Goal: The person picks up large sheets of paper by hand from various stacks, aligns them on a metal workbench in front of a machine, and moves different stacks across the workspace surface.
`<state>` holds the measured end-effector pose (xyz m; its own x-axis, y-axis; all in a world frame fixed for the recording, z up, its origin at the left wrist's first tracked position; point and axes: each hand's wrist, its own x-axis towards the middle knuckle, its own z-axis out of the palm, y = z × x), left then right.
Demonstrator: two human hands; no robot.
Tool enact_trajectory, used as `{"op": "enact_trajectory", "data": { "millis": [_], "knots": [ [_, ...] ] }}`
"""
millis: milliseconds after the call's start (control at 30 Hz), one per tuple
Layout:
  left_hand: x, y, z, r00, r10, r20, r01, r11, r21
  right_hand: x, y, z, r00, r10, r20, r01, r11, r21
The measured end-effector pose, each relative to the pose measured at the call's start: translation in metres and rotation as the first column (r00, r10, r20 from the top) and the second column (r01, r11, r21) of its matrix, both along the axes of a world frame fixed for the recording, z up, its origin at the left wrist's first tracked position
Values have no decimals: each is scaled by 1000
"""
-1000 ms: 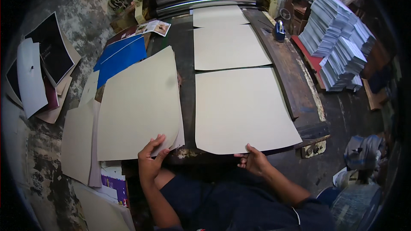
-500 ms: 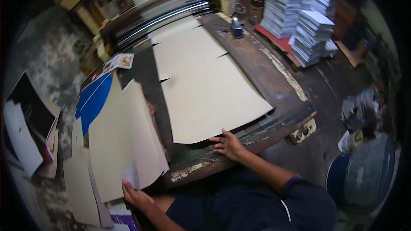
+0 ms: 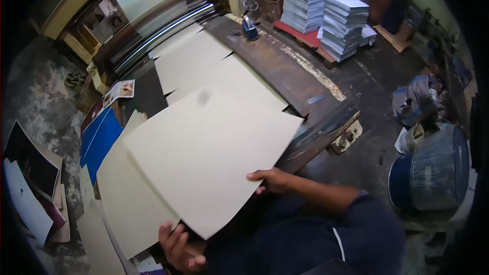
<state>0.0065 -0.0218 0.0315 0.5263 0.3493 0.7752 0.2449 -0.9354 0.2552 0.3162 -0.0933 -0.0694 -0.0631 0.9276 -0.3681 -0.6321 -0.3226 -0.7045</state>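
Note:
My right hand (image 3: 274, 179) pinches the near right edge of a large cream paperboard sheet (image 3: 214, 158), thumb on top and fingers underneath. The sheet is raised and slants across the left stack and the near end of the table. Beside its nearest corner is my left hand (image 3: 178, 246), fingers spread, holding nothing. Under the raised sheet's left side lies a stack of cream board (image 3: 127, 198), partly covered. Farther off, overlapping cream sheets (image 3: 193, 66) run along the table toward the rollers.
Metal rollers (image 3: 168, 33) cross the table's far end. A blue tape dispenser (image 3: 249, 29) stands on the table's right side. White paper stacks (image 3: 344, 25) sit on a red-topped pallet at far right. A plastic-wrapped drum (image 3: 439, 168) stands at right; loose boards (image 3: 30, 168) lean at left.
My right hand, earlier open at the table edge, now grips a raised board sheet. My left hand has come off the left stack's edge and moved slightly right. The view has shifted.

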Motion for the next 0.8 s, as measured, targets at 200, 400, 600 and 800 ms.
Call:
{"op": "enact_trajectory", "data": {
  "millis": [200,400,600,800],
  "knots": [
    [28,-62,101,745,-488,455,-130,563,816,-10,-48,-33,983,-126,-135,102,980,-172],
    [4,-89,107,844,-530,78,137,354,925,-28,-67,-49,991,-102,-85,81,973,-217],
    [5,-91,104,861,-506,59,220,475,852,-23,-69,-44,995,-69,-68,52,972,-228],
    [5,-91,101,868,-493,57,263,555,789,-24,-73,-38,998,-59,-35,48,965,-257]
  ]
}}
